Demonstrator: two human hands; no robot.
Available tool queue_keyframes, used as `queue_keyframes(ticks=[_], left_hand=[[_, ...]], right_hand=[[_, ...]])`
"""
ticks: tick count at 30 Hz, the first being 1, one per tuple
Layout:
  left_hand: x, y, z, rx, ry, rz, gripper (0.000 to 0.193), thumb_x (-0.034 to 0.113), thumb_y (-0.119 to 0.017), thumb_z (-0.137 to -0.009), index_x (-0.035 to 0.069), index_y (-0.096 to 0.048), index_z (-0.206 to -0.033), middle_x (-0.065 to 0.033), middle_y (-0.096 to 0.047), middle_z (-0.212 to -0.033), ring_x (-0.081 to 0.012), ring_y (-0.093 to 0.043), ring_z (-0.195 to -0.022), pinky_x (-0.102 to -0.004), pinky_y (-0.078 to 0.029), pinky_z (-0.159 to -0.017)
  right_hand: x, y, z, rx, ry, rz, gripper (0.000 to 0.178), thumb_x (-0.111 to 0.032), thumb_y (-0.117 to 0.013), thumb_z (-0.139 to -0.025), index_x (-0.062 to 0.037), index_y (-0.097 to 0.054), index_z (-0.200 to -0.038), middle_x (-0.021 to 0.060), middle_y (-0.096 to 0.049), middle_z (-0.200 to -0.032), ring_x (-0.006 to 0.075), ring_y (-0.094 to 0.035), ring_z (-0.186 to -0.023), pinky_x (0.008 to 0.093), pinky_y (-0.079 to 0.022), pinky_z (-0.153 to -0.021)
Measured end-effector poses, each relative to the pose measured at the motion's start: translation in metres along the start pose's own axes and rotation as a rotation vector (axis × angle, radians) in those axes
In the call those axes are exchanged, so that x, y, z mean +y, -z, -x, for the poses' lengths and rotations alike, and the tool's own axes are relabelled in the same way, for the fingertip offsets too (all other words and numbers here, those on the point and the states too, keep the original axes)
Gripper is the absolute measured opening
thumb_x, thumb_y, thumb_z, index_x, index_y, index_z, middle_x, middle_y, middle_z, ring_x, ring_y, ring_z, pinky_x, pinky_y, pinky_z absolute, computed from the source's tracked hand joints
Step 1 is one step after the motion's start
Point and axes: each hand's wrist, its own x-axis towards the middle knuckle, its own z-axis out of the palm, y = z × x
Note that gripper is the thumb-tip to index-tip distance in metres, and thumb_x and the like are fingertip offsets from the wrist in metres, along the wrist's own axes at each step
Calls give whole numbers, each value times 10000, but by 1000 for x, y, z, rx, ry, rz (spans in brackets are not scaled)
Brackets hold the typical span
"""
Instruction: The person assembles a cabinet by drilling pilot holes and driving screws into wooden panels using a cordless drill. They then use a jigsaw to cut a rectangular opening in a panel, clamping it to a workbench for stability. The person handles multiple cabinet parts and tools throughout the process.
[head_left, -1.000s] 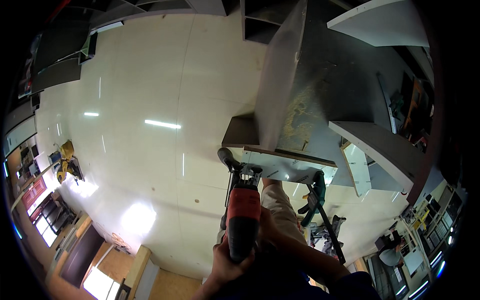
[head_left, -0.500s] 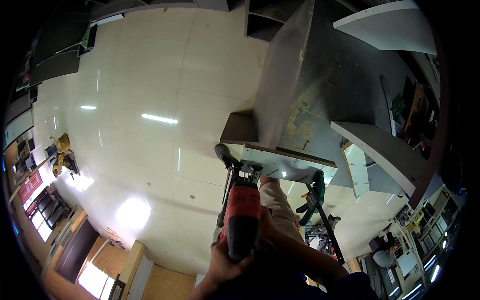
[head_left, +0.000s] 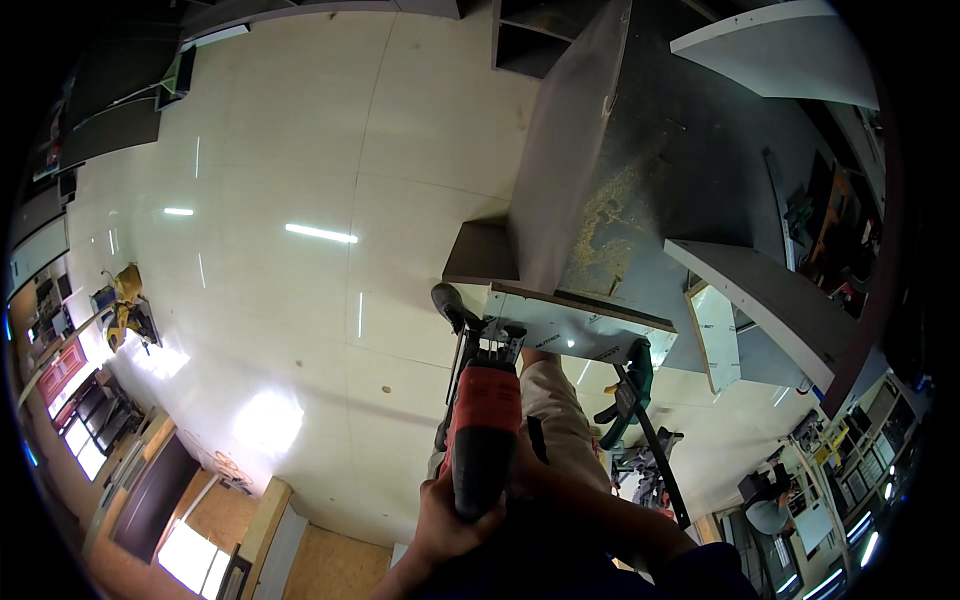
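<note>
Sawdust [head_left: 612,222] lies in a yellow patch on the grey flat panel [head_left: 640,180], past the nose of the red and black handheld power saw [head_left: 485,425], which suggests cutting has already been done on this board. The saw's front end sits at the near edge of a pale laminated strip [head_left: 575,330] clamped under that panel; whether the blade is in the material cannot be made out.

The left hand [head_left: 445,520] is wrapped closed around the rear grip of the power saw, fingers curled under the body. The right hand [head_left: 520,465] is mostly hidden behind the tool; it seems pressed to the saw's right flank, but whether it grips or only steadies cannot be told.

Just right of the grip, a dark green bar clamp [head_left: 630,385] bites the strip's edge, its long bar running down and away toward the person's body. Beyond the saw's nose, the person's dark shoe [head_left: 448,303] stands on the glossy cream floor [head_left: 280,230].

By my reading, the work is set up and held and some cutting is behind it; the cut at this near edge looks still in hand, with no severed offcut visible beside the tool.
</note>
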Motion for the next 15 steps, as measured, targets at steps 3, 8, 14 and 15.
queue_keyframes(ticks=[3,8,14,15], left_hand=[[2,2,0,-8,-4,-17,183,111,-711,-798,-25,-639,-899,-65,-668,-734,-100,-599,-668,-302,-520,-627],[7,-1,0,9,35,4,230,124,-726,-798,-36,-659,-950,-82,-690,-767,-114,-631,-704,-312,-537,-661],[16,0,-1,11,63,-55,253,150,-751,-791,-30,-668,-948,-110,-712,-780,-137,-670,-726,-328,-552,-680],[18,1,-2,5,78,-70,256,155,-755,-790,-30,-669,-943,-114,-713,-777,-141,-674,-726,-330,-553,-680]], right_hand=[[4,-5,8,-20,37,35,337,-304,-504,-1040,-29,-578,-1220,111,-667,-1104,205,-674,-995,366,-570,-883],[21,14,21,-100,103,487,350,-279,-578,-1014,-44,-559,-1272,82,-635,-1176,161,-626,-1082,319,-518,-964],[31,27,13,-163,67,892,298,-230,-627,-990,-88,-573,-1246,23,-594,-1129,106,-568,-1037,254,-466,-956],[28,21,15,-141,45,1009,273,-216,-629,-988,-98,-581,-1229,17,-590,-1104,103,-564,-1011,251,-466,-941]])
